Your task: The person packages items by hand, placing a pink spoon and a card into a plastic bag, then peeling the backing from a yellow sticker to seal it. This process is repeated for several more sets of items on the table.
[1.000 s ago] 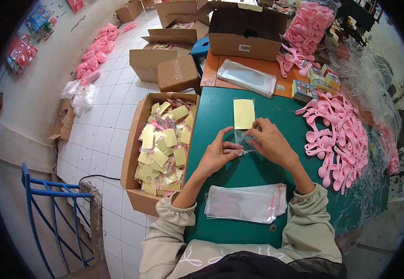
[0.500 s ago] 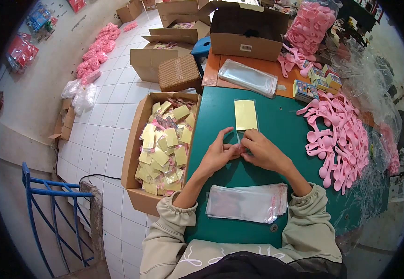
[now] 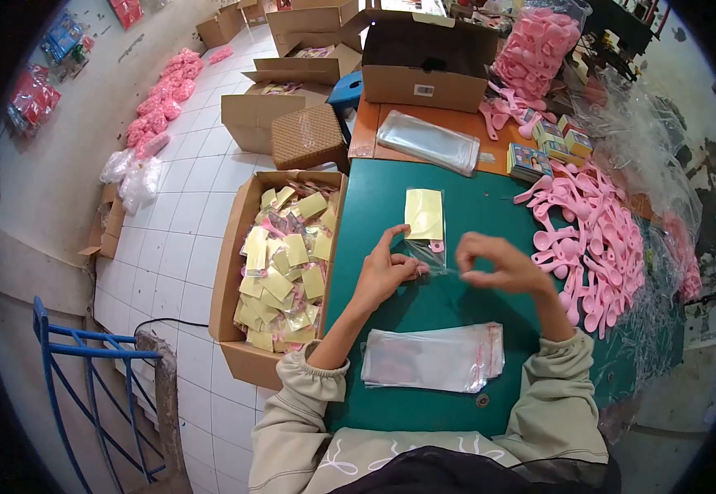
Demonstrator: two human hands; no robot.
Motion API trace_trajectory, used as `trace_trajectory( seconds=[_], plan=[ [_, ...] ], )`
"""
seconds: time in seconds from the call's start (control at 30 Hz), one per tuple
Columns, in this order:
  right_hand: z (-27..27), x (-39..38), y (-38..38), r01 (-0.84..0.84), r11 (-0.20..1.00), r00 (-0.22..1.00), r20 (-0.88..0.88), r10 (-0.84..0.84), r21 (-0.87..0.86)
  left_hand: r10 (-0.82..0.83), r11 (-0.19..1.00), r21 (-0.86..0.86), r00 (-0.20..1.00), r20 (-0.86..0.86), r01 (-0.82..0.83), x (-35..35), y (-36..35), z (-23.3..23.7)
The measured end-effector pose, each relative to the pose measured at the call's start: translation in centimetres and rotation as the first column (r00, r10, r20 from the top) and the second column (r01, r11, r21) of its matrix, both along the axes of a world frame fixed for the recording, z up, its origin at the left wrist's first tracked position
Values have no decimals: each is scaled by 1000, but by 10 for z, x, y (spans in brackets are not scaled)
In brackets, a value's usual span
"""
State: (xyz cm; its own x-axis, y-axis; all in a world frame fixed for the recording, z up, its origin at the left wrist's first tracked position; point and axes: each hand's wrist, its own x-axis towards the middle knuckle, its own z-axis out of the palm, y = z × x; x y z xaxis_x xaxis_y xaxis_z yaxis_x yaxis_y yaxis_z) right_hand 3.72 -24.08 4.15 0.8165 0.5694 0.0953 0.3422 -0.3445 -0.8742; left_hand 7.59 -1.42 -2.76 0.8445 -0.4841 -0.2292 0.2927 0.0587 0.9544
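Note:
A clear plastic bag lies on the green table, with a yellow card in its far part. Just below the card, a bit of pink plastic shows inside it. My left hand pinches the near end of the bag between thumb and fingers, its index finger stretched along the side. To the right, my right hand is apart from the bag, fingers closed together and slightly blurred. A faint clear streak runs from its fingertips toward the bag; what it holds is not plain. A stack of clear bags lies nearest my body.
Many pink spoons are heaped on the right, beside small stacks of cards. More clear sleeves lie at the back near an open carton. A cardboard box of filled packets stands left of the table.
My right hand has moved off the bag to the right, fingers still closed. My left hand stays at the bag's near end. The whole view has shifted slightly.

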Motion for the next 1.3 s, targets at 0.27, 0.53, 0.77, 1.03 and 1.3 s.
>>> trace_trajectory(
  seconds=[0.27,0.53,0.77,1.03,1.3],
  plan=[
    [45,-50,-296,777,566,612,122,-781,-274,-115,990,87,992,55,110,-2,6,3],
    [0,-26,-70,502,816,822,451,-347,-288,-155,985,-86,987,-50,151,2,6,-1],
    [-57,7,23,452,888,844,359,-398,-79,-148,968,-214,987,-64,132,-2,14,14],
    [-65,6,10,488,840,868,-231,-439,238,-107,968,249,932,347,18,2,-1,8],
    [-67,8,18,599,757,771,-446,-455,262,-18,945,314,942,334,-94,3,-4,-1]
  ],
)
